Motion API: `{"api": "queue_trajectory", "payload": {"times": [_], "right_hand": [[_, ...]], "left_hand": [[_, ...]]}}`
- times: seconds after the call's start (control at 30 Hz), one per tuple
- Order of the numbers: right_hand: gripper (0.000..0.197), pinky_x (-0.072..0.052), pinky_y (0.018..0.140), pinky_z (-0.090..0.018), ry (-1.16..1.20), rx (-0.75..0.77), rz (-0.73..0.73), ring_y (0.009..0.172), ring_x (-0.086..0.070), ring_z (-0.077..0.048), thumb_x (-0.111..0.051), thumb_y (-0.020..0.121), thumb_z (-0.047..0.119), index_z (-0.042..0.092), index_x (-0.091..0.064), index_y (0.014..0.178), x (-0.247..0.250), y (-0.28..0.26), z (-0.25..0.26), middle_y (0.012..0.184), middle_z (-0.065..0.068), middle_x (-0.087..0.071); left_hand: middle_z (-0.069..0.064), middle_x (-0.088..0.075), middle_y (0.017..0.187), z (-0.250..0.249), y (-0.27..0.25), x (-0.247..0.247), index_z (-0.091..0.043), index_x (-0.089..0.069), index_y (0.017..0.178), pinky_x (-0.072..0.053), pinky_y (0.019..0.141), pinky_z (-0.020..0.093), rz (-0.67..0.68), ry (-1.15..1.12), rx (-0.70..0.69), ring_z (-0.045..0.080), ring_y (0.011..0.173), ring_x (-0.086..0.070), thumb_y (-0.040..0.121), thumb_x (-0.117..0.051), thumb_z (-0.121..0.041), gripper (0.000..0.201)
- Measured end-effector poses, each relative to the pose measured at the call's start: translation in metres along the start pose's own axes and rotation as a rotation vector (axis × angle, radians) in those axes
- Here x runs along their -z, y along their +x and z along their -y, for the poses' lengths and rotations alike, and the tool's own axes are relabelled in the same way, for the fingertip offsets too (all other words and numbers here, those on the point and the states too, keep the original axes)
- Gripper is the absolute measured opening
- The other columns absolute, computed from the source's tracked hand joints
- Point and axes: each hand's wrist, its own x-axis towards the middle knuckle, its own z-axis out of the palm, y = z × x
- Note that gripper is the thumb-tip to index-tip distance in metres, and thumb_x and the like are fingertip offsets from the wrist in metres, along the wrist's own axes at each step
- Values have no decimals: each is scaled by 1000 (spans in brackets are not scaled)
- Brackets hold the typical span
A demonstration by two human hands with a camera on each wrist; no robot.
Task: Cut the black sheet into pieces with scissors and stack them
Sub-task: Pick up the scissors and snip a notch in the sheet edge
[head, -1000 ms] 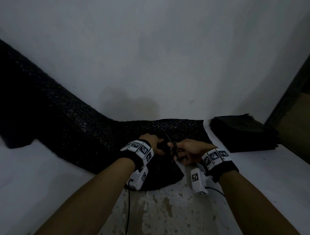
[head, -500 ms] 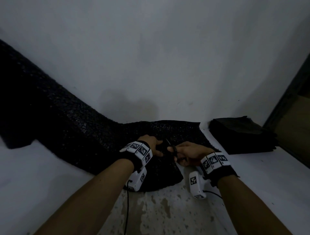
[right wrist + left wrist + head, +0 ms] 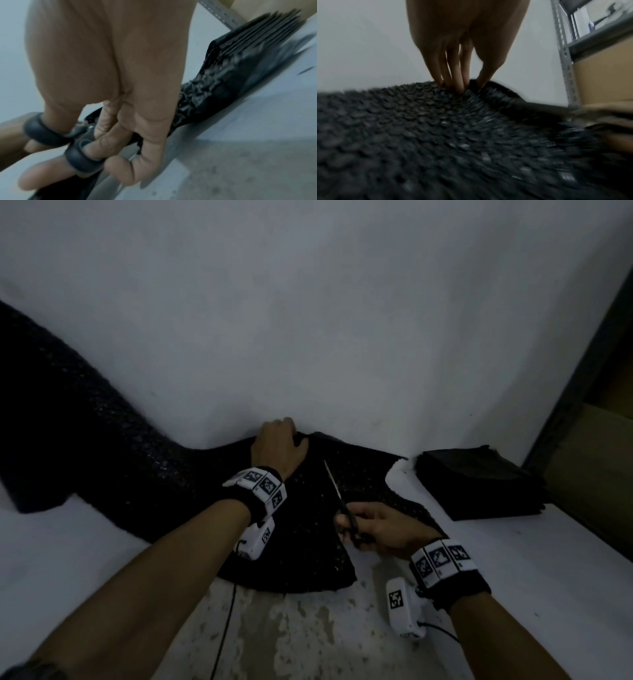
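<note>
A long black bubbly sheet (image 3: 137,474) lies on the white table (image 3: 68,559), running from the far left to the middle. My left hand (image 3: 279,445) is at the sheet's far edge by the wall. Its fingers (image 3: 457,81) dig down into the sheet (image 3: 436,135) and the thumb pinches a raised fold. My right hand (image 3: 376,529) grips black-handled scissors (image 3: 339,498), thumb and a finger through the handle loops (image 3: 80,152). The blades lie together over the sheet and point away toward the left hand. A stack of cut black pieces (image 3: 479,484) sits at the right.
A white wall (image 3: 308,320) rises right behind the sheet. At the far right stands a metal rack (image 3: 563,54) holding cardboard boxes (image 3: 589,446). The table's front has a worn, blotchy patch (image 3: 291,638), where thin cables hang from the wrist cameras.
My left hand has gone from beside the scissors out to the sheet's far edge at the wall. The right hand has drawn back toward me with the scissors.
</note>
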Motion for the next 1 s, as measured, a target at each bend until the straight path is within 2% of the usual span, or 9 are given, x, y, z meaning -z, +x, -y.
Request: {"api": "queue_trajectory", "payload": {"times": [0.1,0.17,0.3,0.4,0.53,0.63,0.73,0.87,1.0], "right_hand": [[22,-41,68,-25,-7,21,19,73,-57,-9,-64,97,29,8,-66,104,1,-11,3,84,-4,-62],[26,-43,68,-24,-11,23,20,71,-58,-7,-64,97,28,4,-65,108,2,-18,3,83,-3,-62],[34,-44,66,-26,6,19,6,78,-62,-12,-64,96,24,1,-64,121,0,-28,4,85,-4,-64],[33,-46,69,-28,7,12,18,83,-63,-12,-62,97,24,6,-65,124,-4,-36,6,87,-2,-65],[30,-46,69,-26,-9,22,31,82,-61,-12,-58,100,20,5,-63,126,-10,-46,13,83,1,-65],[34,-45,70,-27,8,25,34,84,-60,-14,-64,95,26,8,-65,125,-13,-52,15,87,-2,-65],[38,-43,71,-29,27,38,42,85,-57,-18,-68,92,30,11,-66,124,-15,-57,15,90,-6,-62],[33,-44,70,-26,24,48,53,87,-56,-19,-67,94,24,10,-64,125,-18,-63,18,89,-2,-62],[34,-43,69,-27,16,58,66,89,-52,-25,-70,90,29,15,-68,121,-20,-69,26,92,-6,-62]], "left_hand": [[13,-51,119,3,11,6,-12,-54,121,-44,95,41,79,-47,23,30,119,-42,83,-69,-47,54],[13,-55,119,6,17,10,-16,-60,121,-40,100,38,130,-136,-33,32,118,-46,84,-69,-42,47],[8,-72,97,-4,17,29,-14,-72,92,-51,86,30,259,-336,-76,24,94,-66,91,-65,-24,12],[11,-71,87,-14,18,40,-7,-69,85,-48,79,31,260,-358,-54,26,86,-66,95,-60,-30,27],[-4,-72,87,-21,18,50,-24,-70,83,-48,76,26,324,-400,-57,12,82,-65,88,-69,-45,22],[-1,-68,74,-21,20,56,-21,-70,76,-45,70,27,330,-406,-73,15,72,-63,91,-68,-43,27],[14,-68,75,-23,23,60,-4,-70,75,-47,73,31,355,-530,55,27,71,-64,91,-69,-39,38],[13,-69,83,-31,20,67,4,-72,82,-52,79,30,362,-682,218,24,76,-67,90,-71,-33,38],[14,-73,92,-31,18,71,2,-73,89,-54,89,34,324,-751,164,24,87,-69,92,-70,-33,35]]}}
